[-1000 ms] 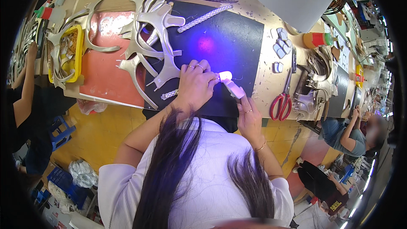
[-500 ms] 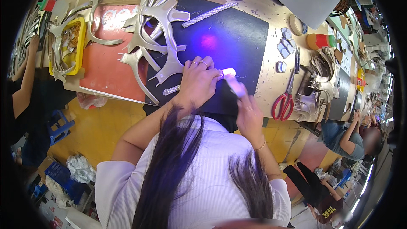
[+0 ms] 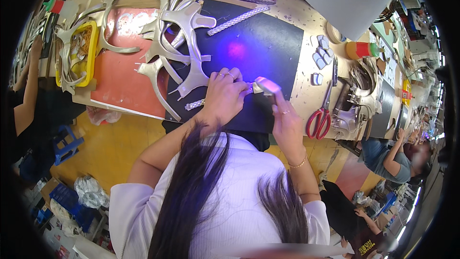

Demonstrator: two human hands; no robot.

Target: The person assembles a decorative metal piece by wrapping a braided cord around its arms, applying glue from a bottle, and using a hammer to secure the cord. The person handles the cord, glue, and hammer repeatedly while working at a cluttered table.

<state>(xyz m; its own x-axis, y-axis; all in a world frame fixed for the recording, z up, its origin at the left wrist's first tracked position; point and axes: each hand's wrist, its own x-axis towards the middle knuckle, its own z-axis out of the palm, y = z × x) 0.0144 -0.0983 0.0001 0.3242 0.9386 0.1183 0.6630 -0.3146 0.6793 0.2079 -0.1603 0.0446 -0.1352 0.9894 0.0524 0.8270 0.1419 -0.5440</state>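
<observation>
At the frame's centre the left hand (image 3: 224, 97) pressed down on a braided strip (image 3: 195, 104) lying on the black mat (image 3: 268, 50), fingers curled together over it. Just right of it, the right hand (image 3: 286, 123) was clamped around a small lamp (image 3: 267, 86), its violet glow on the mat. Gold cut-outs (image 3: 184, 33) lay upper left; red scissors (image 3: 319, 117) lay at right.

Pretty clearly a craft workshop, probably a shoe or leather-goods line. The long bench (image 3: 306, 33) is scuffed and covered in cut metallic strap pieces (image 3: 184, 33), braided strips (image 3: 237, 20), a black work mat (image 3: 258, 52) and red scissors (image 3: 318, 120). Other workers (image 3: 390, 156) sit along the same row.
</observation>
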